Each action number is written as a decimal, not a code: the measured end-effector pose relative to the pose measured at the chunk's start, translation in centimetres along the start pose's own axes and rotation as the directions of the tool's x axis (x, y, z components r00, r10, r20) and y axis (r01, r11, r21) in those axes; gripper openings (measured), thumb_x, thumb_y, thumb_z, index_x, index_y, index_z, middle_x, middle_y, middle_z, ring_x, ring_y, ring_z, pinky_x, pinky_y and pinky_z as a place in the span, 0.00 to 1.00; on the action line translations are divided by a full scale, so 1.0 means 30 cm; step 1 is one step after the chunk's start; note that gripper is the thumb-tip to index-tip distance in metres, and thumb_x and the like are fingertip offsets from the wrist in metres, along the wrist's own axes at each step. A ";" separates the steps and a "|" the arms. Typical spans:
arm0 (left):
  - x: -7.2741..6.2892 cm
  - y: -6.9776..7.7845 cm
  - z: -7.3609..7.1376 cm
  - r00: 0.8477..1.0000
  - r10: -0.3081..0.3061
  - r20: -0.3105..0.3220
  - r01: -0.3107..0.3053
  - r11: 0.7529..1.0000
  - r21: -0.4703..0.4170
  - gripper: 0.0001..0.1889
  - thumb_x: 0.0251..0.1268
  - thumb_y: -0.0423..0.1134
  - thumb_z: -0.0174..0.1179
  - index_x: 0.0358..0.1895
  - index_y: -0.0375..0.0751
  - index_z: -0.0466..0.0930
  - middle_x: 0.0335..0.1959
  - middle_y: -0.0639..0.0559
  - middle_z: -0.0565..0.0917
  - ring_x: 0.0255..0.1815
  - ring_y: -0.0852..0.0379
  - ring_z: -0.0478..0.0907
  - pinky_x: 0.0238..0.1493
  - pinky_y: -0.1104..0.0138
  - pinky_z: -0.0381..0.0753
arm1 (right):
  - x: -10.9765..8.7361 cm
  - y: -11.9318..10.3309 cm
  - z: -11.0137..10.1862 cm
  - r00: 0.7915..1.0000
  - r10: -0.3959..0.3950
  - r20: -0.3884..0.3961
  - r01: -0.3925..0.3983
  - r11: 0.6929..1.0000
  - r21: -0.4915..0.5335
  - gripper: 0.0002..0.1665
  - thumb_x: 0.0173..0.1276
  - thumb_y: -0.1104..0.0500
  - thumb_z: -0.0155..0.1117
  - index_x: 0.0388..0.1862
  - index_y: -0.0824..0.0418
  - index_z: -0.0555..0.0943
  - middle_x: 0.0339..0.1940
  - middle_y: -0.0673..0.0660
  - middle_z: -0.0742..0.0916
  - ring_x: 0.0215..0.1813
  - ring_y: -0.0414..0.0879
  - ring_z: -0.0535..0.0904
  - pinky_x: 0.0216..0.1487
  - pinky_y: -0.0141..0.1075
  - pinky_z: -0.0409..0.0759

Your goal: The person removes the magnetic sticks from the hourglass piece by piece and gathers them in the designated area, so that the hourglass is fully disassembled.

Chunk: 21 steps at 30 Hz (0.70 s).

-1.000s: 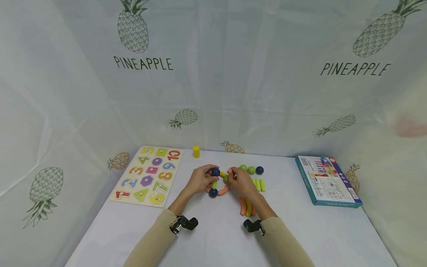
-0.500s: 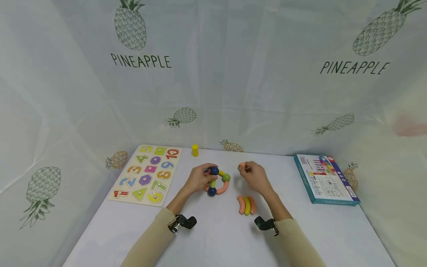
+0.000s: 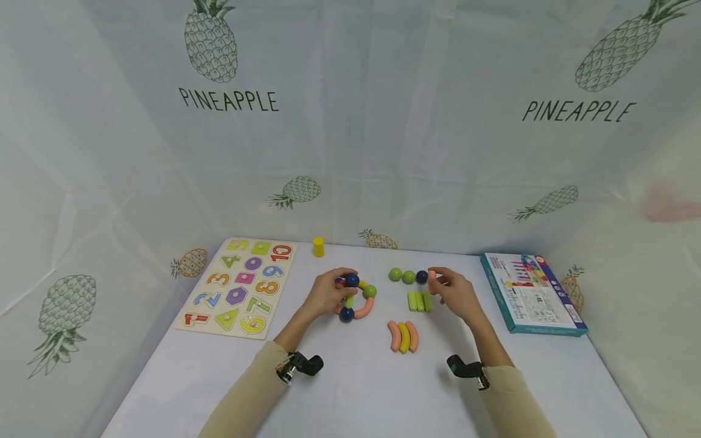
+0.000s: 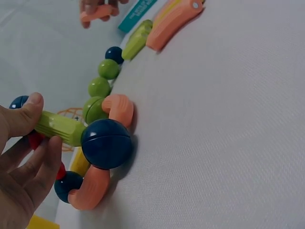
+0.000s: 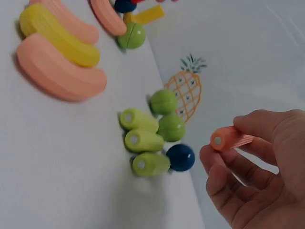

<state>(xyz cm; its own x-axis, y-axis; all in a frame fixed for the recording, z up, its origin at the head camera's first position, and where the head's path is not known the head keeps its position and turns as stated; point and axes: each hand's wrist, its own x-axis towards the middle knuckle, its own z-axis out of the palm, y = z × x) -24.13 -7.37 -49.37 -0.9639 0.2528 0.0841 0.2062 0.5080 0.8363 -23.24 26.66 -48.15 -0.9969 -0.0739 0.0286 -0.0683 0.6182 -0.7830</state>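
Note:
My left hand (image 3: 330, 294) pinches an upright light green magnetic rod (image 4: 62, 128), part of a ring of balls and rods. Below the rod is a dark blue ball (image 4: 106, 144); another blue ball (image 3: 352, 280) tops it. Curved salmon rods (image 3: 364, 309), a green ball (image 3: 369, 291) and a yellow rod belong to the same ring; red pieces are partly hidden behind my fingers. My right hand (image 3: 454, 294) pinches a salmon magnetic rod (image 5: 224, 138) by thumb and fingers, raised off the table just right of a loose blue ball (image 5: 180, 157).
Two loose green balls (image 3: 402, 275) sit beside the blue one. Before them lie light green rods (image 3: 419, 302), then two salmon curved rods and a yellow one (image 3: 404, 337). A number puzzle board (image 3: 235, 289) is left, a yellow cylinder (image 3: 318, 247) behind, a flat box (image 3: 533, 295) right.
My right hand has moved rightward from the ring, past the loose balls and green rods, with the salmon rod in its fingers. The left hand stays at the ring.

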 end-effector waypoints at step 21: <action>-0.002 -0.009 0.002 1.000 -0.007 0.003 0.007 1.000 -0.026 0.23 0.64 0.39 0.70 0.63 0.51 0.80 0.44 0.47 0.83 0.27 0.51 0.81 0.21 0.69 0.76 | 0.021 0.110 0.040 0.978 0.203 0.049 -0.195 0.971 -0.140 0.25 0.74 0.51 0.61 0.62 0.66 0.79 0.47 0.63 0.87 0.41 0.50 0.79 0.38 0.37 0.78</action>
<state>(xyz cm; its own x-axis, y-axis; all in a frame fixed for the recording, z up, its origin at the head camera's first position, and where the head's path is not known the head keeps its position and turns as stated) -24.13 -7.48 -49.64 -0.9647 0.2516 0.0772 0.1954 0.4884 0.8504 -24.04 27.72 -51.47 -0.9867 0.0148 -0.1620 0.1223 0.7241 -0.6788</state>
